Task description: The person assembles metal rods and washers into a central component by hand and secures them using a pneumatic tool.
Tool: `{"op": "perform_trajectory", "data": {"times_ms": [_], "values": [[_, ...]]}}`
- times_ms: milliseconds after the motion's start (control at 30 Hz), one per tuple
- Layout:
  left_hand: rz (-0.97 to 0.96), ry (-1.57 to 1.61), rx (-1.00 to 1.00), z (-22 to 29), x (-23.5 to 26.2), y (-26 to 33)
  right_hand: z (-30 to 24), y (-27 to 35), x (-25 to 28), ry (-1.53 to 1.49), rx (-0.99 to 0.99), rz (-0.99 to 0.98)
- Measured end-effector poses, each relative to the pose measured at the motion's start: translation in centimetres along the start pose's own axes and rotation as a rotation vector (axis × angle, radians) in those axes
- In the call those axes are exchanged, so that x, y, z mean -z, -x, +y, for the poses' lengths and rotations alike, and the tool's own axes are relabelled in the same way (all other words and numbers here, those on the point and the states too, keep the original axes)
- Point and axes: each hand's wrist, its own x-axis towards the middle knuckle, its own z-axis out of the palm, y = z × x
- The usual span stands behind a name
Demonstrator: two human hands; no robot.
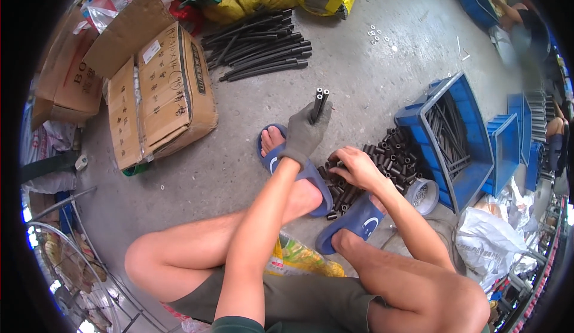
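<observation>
underfoot, reaching well to the far side, a grey concrete floor (365, 55). on the left, a worn cardboard box (164, 93) with a flap raised. on the right, a blue plastic crate (427, 134), tipped toward the person and loaded with slim dark rods (448, 131). far, just right of the box, a loose stack of black rods (263, 46), laid roughly side by side. nearer, at the middle, two blue slippers (359, 228), worn, well apart at the heels. between the right slipper and the crate, a spread heap of short black sleeves (396, 159), with a white plastic tub (434, 196) of small metal bits at its near right edge.

at the middle, a left hand (307, 131) in a grey glove, closed around three dark tubes (318, 107), with pale hollow ends pointing up and away; length hidden in the fist. just to the right, a bare right hand (357, 166), fingers bent down over the near left part of the heap; cannot tell whether pinching a sleeve or only touching. smallest, far off, scattered pale washers (379, 32).

probably at the step of picking from the heap while keeping the tubes gripped. likely needed next: a firm thumb-and-finger pinch on a single sleeve, clear of neighbouring ones.
</observation>
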Motion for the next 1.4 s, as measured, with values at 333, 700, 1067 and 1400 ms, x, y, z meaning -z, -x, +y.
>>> {"op": "perform_trajectory", "data": {"times_ms": [333, 700, 1067, 1400], "values": [[-0.047, 0.039, 0.085, 0.2, 0.3, -0.3, -2.1, 1.5, 4.0, -0.312, -0.27, 0.382], [-0.046, 0.053, 0.101, 0.6, 0.1, -0.3, -2.7, 2.9, 2.3, -0.046, -0.237, 0.233], [-0.051, 0.008, 0.118, 0.9, -0.1, -0.5, -4.2, 4.0, 0.2, 0.116, -0.189, -0.085], [-0.061, -0.031, 0.104, 0.9, 0.0, -0.3, -3.9, 0.1, -3.8, 0.471, -0.025, -0.265]]}}
